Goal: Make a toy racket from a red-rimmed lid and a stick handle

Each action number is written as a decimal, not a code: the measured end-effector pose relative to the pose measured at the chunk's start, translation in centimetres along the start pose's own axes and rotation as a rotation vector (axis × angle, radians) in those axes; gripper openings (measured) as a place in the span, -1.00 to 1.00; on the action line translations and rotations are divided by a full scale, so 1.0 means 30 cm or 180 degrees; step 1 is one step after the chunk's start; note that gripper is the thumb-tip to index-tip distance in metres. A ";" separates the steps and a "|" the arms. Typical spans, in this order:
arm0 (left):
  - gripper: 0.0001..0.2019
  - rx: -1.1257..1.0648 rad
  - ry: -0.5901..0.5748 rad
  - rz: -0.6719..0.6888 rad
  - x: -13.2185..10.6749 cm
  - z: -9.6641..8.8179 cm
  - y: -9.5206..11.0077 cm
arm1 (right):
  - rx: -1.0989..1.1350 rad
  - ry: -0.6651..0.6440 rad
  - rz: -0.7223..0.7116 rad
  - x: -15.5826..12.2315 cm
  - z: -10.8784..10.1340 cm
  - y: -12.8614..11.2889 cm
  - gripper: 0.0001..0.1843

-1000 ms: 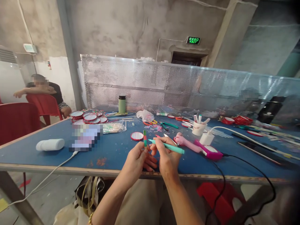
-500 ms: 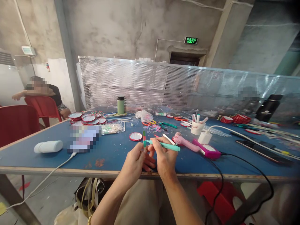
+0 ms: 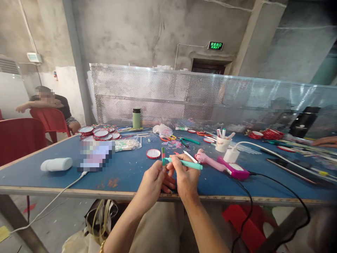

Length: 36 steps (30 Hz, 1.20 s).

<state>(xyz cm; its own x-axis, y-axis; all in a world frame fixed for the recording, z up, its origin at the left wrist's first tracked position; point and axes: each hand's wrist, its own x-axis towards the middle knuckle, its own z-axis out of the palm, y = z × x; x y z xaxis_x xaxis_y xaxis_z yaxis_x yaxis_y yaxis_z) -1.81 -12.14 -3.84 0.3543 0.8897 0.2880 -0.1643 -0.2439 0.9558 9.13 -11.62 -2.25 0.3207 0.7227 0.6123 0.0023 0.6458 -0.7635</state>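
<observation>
My left hand [image 3: 154, 182] is closed on a thin upright stick [image 3: 163, 156] striped green and red, held above the near edge of the blue table [image 3: 126, 172]. My right hand [image 3: 185, 177] grips a teal pen-like tool [image 3: 185, 163] that lies sideways, its left tip touching the stick. A white pointed piece [image 3: 190, 156] shows just behind the right hand's fingers. Both hands are close together, fingertips nearly touching.
On the table lie a pink and magenta device [image 3: 223, 167] with a black cable, a white charger [image 3: 231, 154], a cup of pens [image 3: 222, 142], round red-rimmed discs [image 3: 101, 133], a green flask [image 3: 136, 118] and a white cylinder [image 3: 56, 164]. A person sits at the far left [image 3: 50, 102]; another person's hand [image 3: 325, 141] rests at right.
My hands hold nearly the same pose, with the tool tip drawn in against the stick. Another person's hand has come into view at the right edge.
</observation>
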 end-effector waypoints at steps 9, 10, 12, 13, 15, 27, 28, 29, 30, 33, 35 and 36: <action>-0.69 0.0048 -0.0007 0.0034 0.005 -0.002 -0.004 | 0.0036 -0.0035 -0.0021 0.000 0.002 -0.003 -0.77; -0.69 0.0057 -0.0005 0.0037 0.006 -0.001 -0.003 | 0.0041 -0.0040 -0.0015 0.000 0.002 -0.004 -0.77; -0.69 0.0073 0.0001 0.0039 0.006 -0.001 -0.003 | 0.0041 -0.0053 0.0007 0.001 0.003 -0.007 -0.77; -0.69 0.0080 0.0007 0.0037 0.006 -0.001 -0.004 | 0.0039 -0.0057 0.0016 0.001 0.003 -0.008 -0.77; -0.69 0.0083 0.0009 0.0033 0.005 -0.002 -0.005 | 0.0034 -0.0062 0.0029 0.002 0.004 -0.009 -0.77; -0.69 0.0085 0.0038 0.0067 0.004 0.001 -0.008 | -0.0004 -0.0116 0.0001 -0.002 0.002 0.001 -0.78; -0.69 0.0087 0.0041 0.0062 0.004 0.002 -0.007 | -0.0002 -0.0122 -0.0004 -0.002 0.003 0.000 -0.79; -0.69 0.0086 0.0041 0.0058 0.004 0.002 -0.007 | -0.0007 -0.0131 -0.0008 -0.002 0.003 -0.001 -0.78; -0.69 0.0088 0.0040 0.0047 0.005 0.003 -0.006 | -0.0010 -0.0139 -0.0012 -0.002 0.004 -0.002 -0.78; -0.68 0.0078 0.0028 0.0023 0.005 0.005 -0.002 | -0.0006 -0.0159 -0.0005 -0.001 0.005 -0.006 -0.79; -0.67 0.0067 0.0030 0.0023 0.004 0.005 -0.002 | -0.0005 -0.0177 -0.0004 -0.001 0.006 -0.008 -0.79; -0.67 0.0063 0.0031 0.0025 0.004 0.004 -0.002 | -0.0010 -0.0187 -0.0007 -0.001 0.006 -0.008 -0.79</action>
<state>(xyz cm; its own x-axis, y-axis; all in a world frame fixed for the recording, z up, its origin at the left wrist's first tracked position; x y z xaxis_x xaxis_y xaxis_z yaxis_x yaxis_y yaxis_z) -1.63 -12.07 -3.86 0.3440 0.8914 0.2950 -0.1488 -0.2584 0.9545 8.93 -11.75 -2.03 0.2644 0.7346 0.6249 0.0060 0.6467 -0.7628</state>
